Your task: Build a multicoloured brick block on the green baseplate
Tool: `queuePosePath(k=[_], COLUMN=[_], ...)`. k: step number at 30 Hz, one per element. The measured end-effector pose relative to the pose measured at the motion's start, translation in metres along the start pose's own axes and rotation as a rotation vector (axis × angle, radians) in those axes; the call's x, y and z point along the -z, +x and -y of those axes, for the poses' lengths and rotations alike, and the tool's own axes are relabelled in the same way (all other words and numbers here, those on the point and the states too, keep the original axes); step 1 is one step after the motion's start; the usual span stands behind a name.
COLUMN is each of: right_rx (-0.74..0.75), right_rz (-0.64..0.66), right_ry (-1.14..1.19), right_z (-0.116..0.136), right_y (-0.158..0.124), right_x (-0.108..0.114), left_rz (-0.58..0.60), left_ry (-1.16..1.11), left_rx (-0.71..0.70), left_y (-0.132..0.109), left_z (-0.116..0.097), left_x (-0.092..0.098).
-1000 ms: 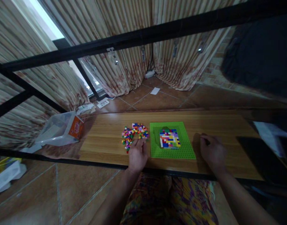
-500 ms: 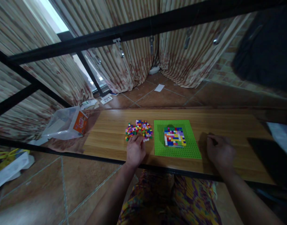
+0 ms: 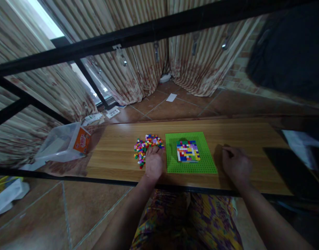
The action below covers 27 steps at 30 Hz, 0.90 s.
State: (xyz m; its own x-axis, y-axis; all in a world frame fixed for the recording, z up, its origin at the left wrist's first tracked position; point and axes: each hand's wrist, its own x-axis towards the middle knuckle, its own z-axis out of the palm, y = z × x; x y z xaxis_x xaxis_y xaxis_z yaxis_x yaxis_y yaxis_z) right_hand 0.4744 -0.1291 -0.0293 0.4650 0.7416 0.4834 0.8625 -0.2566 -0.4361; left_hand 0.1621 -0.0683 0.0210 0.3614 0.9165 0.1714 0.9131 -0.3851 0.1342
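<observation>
My left hand point(image 3: 154, 163) lies on the right side of a loose pile of small colourful toy bricks point(image 3: 141, 147). Its fingers are bent downward and slightly apart over the bricks, their tips partly hidden. To the right, a green baseplate point(image 3: 172, 166) carries a block of multicoloured bricks point(image 3: 187, 151) built up in rows. Beyond the plate's right edge, my right hand point(image 3: 236, 166) rests by the tabletop with its fingers curled in and thumb against them. Whatever may be inside that grip is hidden.
The wooden table point(image 3: 112, 152) stretches left and right. A clear plastic box point(image 3: 63, 142) with an orange label stands beyond its left end. At the right end lies a dark flat item point(image 3: 289, 170). A black metal bar point(image 3: 138, 37) crosses above, before curtains.
My left hand has shifted over the right part of the pile, and more bricks show to its left, down to the near side. My right hand keeps its curled pose. The whole view has shifted slightly.
</observation>
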Motion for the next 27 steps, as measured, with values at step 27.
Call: queuePosePath(k=[27], right_rx=[-0.031], right_rz=[0.004], right_ry=[0.035], right_z=[0.0028], right_y=[0.0], right_x=[-0.0004], left_rz=[0.018], left_ry=[-0.021], left_rx=[-0.053], left_y=[0.0041], left_z=[0.0041], left_x=[0.0069])
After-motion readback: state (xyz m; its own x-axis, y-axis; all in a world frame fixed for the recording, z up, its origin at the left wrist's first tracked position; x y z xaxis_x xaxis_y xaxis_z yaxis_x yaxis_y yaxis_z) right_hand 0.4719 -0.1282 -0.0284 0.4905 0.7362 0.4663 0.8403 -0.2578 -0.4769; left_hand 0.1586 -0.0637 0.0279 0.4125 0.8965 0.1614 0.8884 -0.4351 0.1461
